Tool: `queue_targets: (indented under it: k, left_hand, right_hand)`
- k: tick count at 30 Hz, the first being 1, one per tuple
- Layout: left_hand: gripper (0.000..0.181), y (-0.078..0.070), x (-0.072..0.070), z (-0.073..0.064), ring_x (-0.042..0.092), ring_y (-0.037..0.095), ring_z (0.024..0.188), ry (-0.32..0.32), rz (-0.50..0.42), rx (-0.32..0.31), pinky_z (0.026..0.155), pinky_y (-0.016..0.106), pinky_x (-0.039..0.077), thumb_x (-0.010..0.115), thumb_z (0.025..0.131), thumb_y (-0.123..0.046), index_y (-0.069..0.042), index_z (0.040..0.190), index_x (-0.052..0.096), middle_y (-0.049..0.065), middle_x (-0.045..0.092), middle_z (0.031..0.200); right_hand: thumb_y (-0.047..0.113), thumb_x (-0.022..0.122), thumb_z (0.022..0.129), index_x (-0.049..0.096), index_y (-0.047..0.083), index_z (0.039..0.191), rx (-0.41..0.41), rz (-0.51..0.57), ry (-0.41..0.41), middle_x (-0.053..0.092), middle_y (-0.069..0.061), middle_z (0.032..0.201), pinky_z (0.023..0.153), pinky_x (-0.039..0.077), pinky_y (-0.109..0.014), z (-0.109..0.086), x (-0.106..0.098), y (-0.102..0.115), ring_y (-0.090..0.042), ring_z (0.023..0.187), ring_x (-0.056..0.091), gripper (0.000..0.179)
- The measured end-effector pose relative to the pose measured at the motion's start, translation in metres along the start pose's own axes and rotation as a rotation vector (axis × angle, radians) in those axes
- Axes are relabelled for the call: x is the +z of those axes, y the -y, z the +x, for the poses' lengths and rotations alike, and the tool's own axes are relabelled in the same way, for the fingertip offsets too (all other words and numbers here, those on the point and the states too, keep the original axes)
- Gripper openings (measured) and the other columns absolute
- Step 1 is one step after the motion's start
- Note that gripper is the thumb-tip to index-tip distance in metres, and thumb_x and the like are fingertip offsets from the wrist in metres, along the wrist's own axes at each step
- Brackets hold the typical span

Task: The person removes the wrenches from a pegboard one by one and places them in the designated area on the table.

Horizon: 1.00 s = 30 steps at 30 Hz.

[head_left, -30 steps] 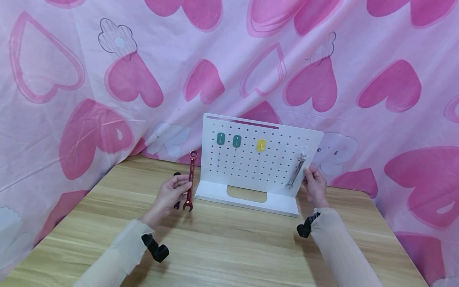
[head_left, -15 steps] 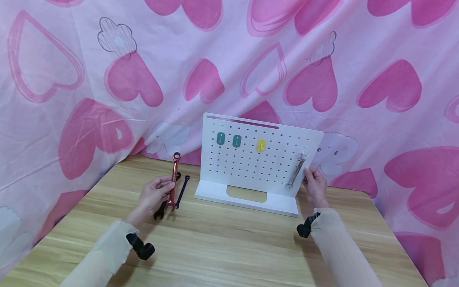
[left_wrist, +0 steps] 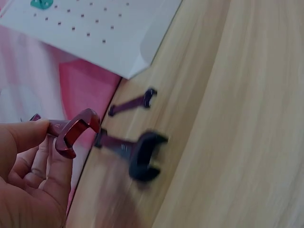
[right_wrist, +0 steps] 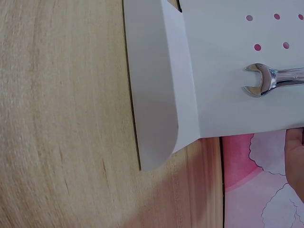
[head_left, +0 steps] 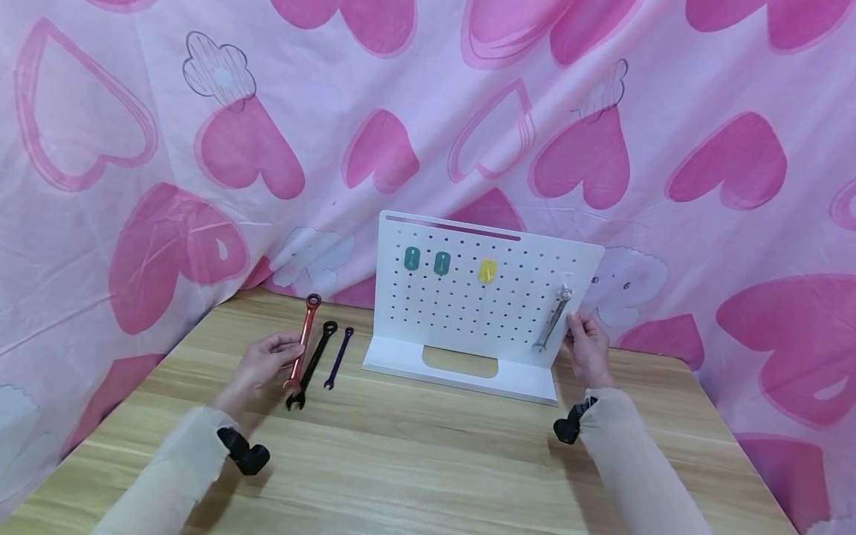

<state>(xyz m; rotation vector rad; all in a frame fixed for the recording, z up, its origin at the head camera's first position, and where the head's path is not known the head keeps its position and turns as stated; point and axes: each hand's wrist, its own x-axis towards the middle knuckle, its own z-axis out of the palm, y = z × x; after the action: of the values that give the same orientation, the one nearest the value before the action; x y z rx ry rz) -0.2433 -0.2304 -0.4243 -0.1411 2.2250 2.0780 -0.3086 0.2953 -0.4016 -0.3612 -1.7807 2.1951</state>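
My left hand (head_left: pixel 262 368) pinches a red combination wrench (head_left: pixel 305 338) between thumb and fingers, ring end up. In the left wrist view its open-end head (left_wrist: pixel 76 130) points toward the camera. Just right of it a black wrench (head_left: pixel 317 358) lies on the table, partly overlapped by the red one in the head view. A smaller purple wrench (head_left: pixel 339 358) lies beside that. At the white pegboard (head_left: pixel 461 312), my right hand (head_left: pixel 590 348) grips the right edge, its fingers partly hidden. A silver wrench (head_left: pixel 552 321) hangs near that edge, tilted.
Two green hooks (head_left: pixel 441 263) and a yellow hook (head_left: pixel 487 271) are fixed on the pegboard's upper part. The wooden table (head_left: pixel 428 461) spreads out in front. A pink heart-patterned curtain (head_left: pixel 428 96) hangs behind.
My left hand has carried the red wrench leftward from beside the pegboard to over the black wrench. The purple wrench and black wrench came into fuller view. My right hand has not moved.
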Motion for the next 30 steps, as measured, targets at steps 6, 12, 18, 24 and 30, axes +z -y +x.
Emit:
queue_targets:
  k: [6,12,18,24,30]
  left_hand:
    - [0.023,0.011,-0.018,0.007,0.059,-0.001,0.074,0.062,-0.024,0.021,0.062,0.016,0.054,0.069,0.091,-0.017,-0.005,0.111,0.065,-0.014,0.065,0.085]
    - [0.043,0.007,-0.020,0.005,0.057,-0.003,0.076,0.045,0.098,-0.066,0.067,0.016,0.055,0.061,0.096,-0.011,0.010,0.132,0.049,-0.016,0.063,0.087]
    - [0.048,0.008,-0.021,0.006,0.056,0.000,0.075,0.033,0.192,-0.126,0.065,0.018,0.053,0.056,0.098,-0.011,0.010,0.139,0.042,-0.013,0.064,0.090]
    - [0.048,0.009,-0.023,0.008,0.055,0.004,0.077,0.006,0.263,-0.157,0.065,0.019,0.052,0.056,0.099,-0.013,0.008,0.139,0.043,0.001,0.066,0.101]
    - [0.045,0.010,-0.024,0.008,0.055,0.004,0.078,-0.001,0.323,-0.150,0.065,0.018,0.053,0.056,0.098,-0.011,0.012,0.135,0.046,0.013,0.066,0.108]
  right_hand:
    - [0.027,0.058,0.097,0.062,0.024,0.080,-0.011,0.000,0.009,0.057,0.012,0.073,0.069,0.047,-0.015,0.000,-0.002,-0.001,-0.004,0.074,0.049,0.019]
    - [0.028,0.057,0.097,0.062,0.025,0.080,-0.015,0.008,0.021,0.060,0.014,0.075,0.069,0.047,-0.014,0.000,-0.003,-0.001,-0.003,0.074,0.050,0.018]
    - [0.027,0.058,0.097,0.062,0.023,0.079,-0.015,0.010,0.004,0.061,0.013,0.074,0.068,0.047,-0.015,-0.001,-0.001,0.000,-0.003,0.073,0.051,0.019]
    - [0.026,0.058,0.097,0.062,0.023,0.079,-0.003,0.019,0.000,0.058,0.012,0.074,0.068,0.047,-0.015,-0.001,-0.001,0.000,-0.004,0.073,0.050,0.019]
    - [0.030,0.058,0.097,0.063,0.026,0.083,0.006,-0.002,0.008,0.059,0.013,0.078,0.071,0.048,-0.014,0.000,-0.002,0.000,-0.003,0.076,0.051,0.015]
